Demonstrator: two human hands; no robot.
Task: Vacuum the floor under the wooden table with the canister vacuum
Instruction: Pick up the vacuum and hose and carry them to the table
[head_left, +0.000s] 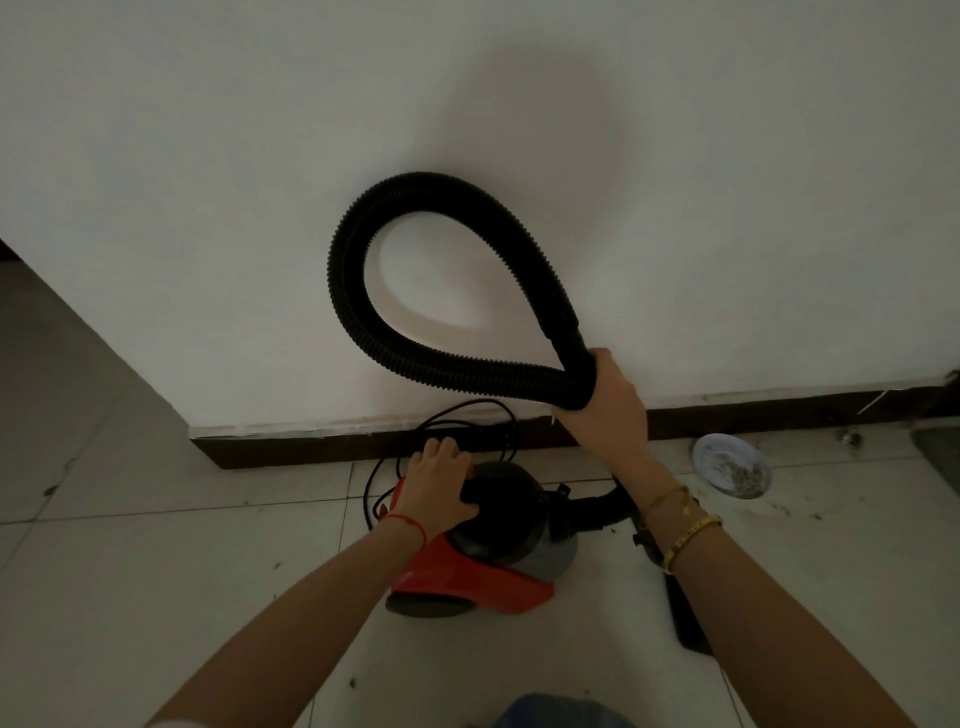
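Observation:
A small red, grey and black canister vacuum (483, 561) stands on the pale tiled floor by a white wall. My left hand (439, 488) grips the black handle on top of the canister. My right hand (605, 400) is raised and holds the black ribbed hose (415, 192), doubled into a big loop in front of the wall. The hose's lower end joins the canister at the right (597, 506). A black nozzle piece (685, 618) shows below my right forearm. The wooden table is not in view.
The vacuum's black power cord (457, 415) lies tangled along the dark skirting board (311, 447). A round white plate (731, 465) with debris sits on the floor at the right. Specks of dirt dot the tiles. The wall ends at a corner on the left (93, 332).

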